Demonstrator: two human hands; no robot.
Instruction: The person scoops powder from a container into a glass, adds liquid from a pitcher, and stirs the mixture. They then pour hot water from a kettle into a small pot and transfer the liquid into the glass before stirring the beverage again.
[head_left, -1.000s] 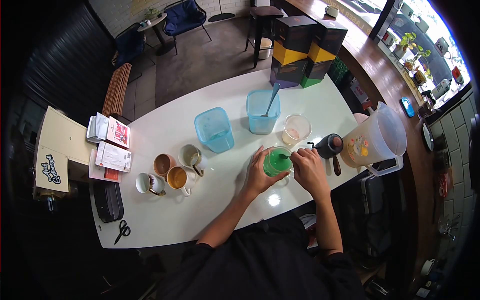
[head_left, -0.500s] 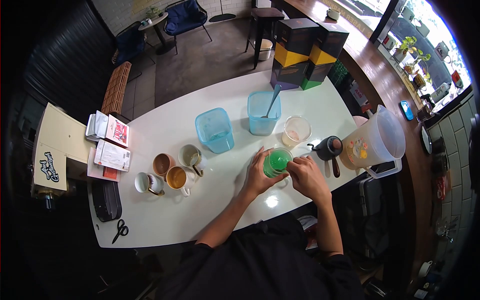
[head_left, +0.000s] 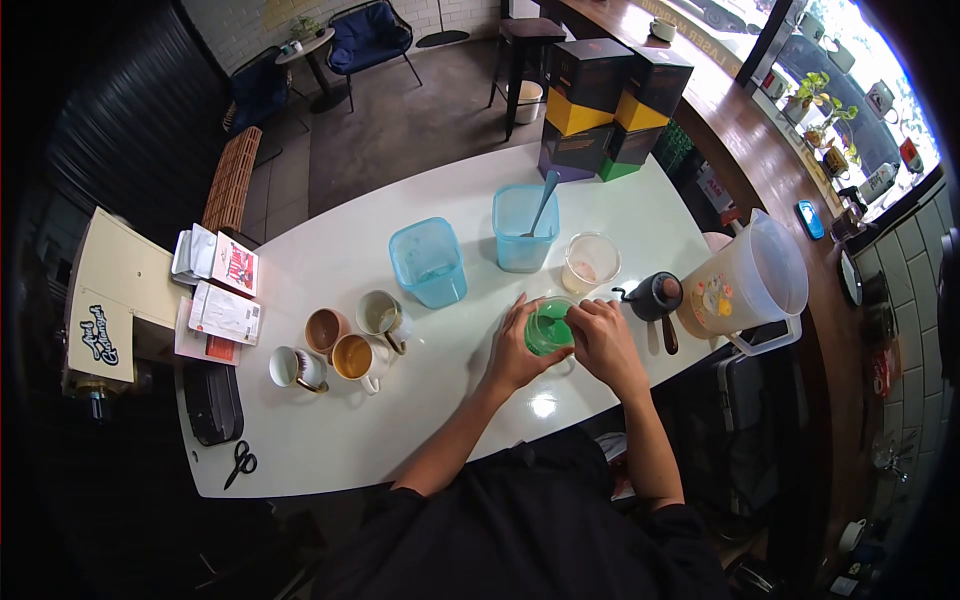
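Near the table (head_left: pixel 330 440) front edge, left hand (head_left: pixel 517 352) fingers wrapping green cup (head_left: pixel 548 330), right hand (head_left: pixel 603 340) fingers pinched over it

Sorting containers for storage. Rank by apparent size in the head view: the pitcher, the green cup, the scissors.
1. Pitcher, clearly largest.
2. Green cup, partly hidden by both hands.
3. Scissors, smallest, though close to the cup.

Cup (head_left: pixel 548 328) sits between both hands; kettle (head_left: pixel 658 297) right of it; mugs (head_left: pixel 340 345) (four, seemingly) well left.
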